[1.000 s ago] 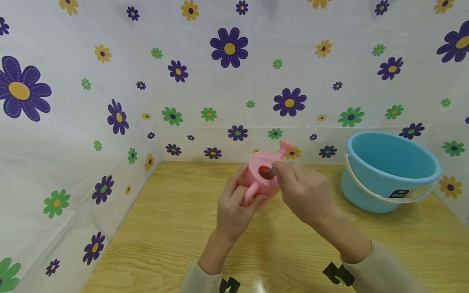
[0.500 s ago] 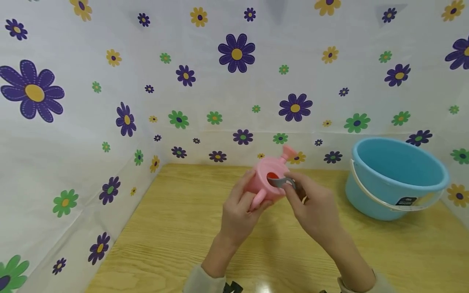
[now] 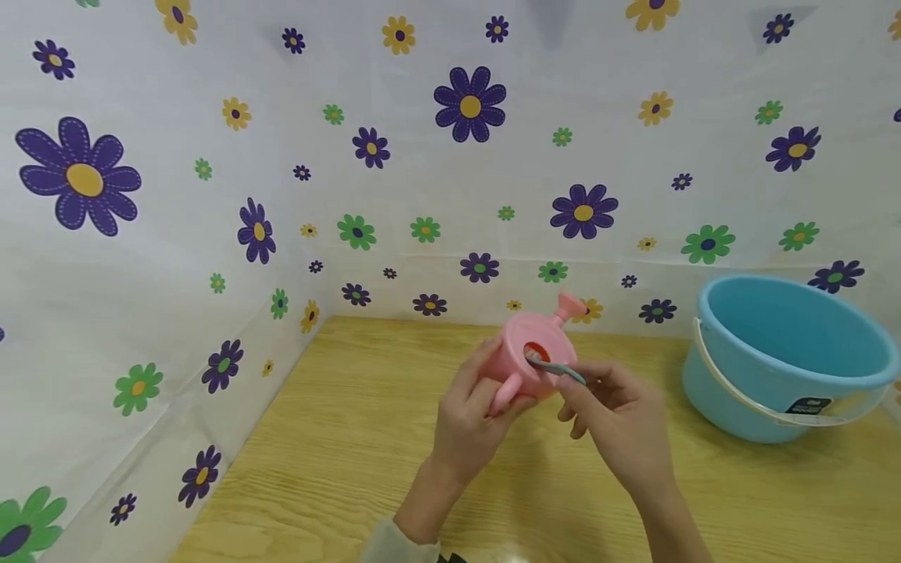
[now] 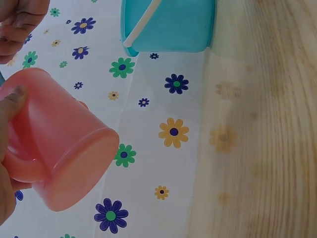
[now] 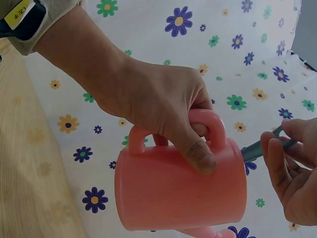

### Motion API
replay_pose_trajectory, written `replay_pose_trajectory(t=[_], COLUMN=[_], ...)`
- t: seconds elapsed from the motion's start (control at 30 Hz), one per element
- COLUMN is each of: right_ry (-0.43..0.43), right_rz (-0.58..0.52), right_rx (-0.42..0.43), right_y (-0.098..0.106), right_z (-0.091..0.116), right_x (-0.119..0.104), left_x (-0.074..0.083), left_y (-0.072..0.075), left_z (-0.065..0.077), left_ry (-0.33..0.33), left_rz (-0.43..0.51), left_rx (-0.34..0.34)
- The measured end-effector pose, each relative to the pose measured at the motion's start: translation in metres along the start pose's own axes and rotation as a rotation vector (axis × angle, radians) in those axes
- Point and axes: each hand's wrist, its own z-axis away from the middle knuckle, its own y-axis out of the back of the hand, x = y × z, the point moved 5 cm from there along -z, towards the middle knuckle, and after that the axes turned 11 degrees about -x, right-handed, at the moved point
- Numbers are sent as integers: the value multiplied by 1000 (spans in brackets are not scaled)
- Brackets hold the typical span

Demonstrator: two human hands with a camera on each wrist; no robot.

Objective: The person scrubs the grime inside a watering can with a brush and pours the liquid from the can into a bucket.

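Note:
A small pink watering can point(image 3: 519, 332) is held tilted over the table, its round top opening turned toward me. My left hand point(image 3: 464, 426) grips it by the handle and side; in the right wrist view the thumb presses along the pink body point(image 5: 178, 191). With thumb and forefinger, my right hand point(image 3: 626, 434) pinches the grey-teal handle of a small brush point(image 3: 566, 371), its other fingers loosely bent. The brush's whitish bristled head lies at the red-lined opening, its tip inside and partly hidden. The left wrist view shows the can's flat base point(image 4: 84, 168).
A light blue bucket point(image 3: 746, 391) with a white handle stands on the wooden table point(image 3: 338, 438) at the right. A white flower-printed sheet point(image 3: 394, 188) rises behind the table and along its left side.
My right hand has drawn back from the opening, and more of the brush's handle and head shows. The left hand keeps its grip on the watering can. The head view has turned slightly left.

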Motion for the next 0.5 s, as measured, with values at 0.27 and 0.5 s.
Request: replay_pose_trajectory(t=[0.27,0.5], right_ry=[62,16], right_rz=[-90,-198], right_rx=[-6,43], right_y=[6,14], right_z=[-2,-3], right_x=[0,5], left_x=[4,3], left_y=[-3,-8], left_z=[0,2], left_ry=[-29,-32], left_rz=[20,26], left_rx=[11,15])
